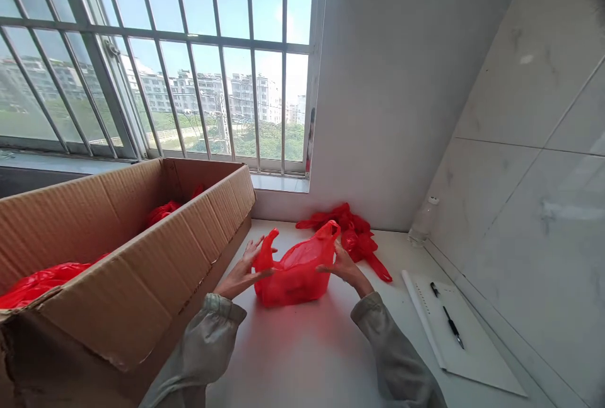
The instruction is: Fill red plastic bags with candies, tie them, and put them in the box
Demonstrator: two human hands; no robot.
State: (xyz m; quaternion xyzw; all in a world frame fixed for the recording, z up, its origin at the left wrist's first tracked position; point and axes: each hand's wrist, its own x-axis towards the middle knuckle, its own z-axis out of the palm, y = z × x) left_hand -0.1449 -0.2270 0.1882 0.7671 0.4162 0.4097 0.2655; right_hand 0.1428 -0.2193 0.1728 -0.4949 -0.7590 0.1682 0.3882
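Observation:
A red plastic bag [295, 279] with handle loops stands upright on the white table [293, 357]. Through its thin film some darker contents show, too unclear to name. My left hand [243, 271] grips its left side, thumb across the front and fingers behind the left handle. On the opposite side my right hand [347, 269] holds the bag in the same way, its thumb on the front and the other fingers partly hidden. Just behind the bag lies a crumpled pile of red plastic bags [357, 234].
At the left stands a large open cardboard box [155, 269] with red bags [51, 279] inside. A white notebook [472, 348] with a black pen [448, 316] lies at the right. A clear bottle [424, 222] stands in the back corner. Behind is a barred window [220, 42].

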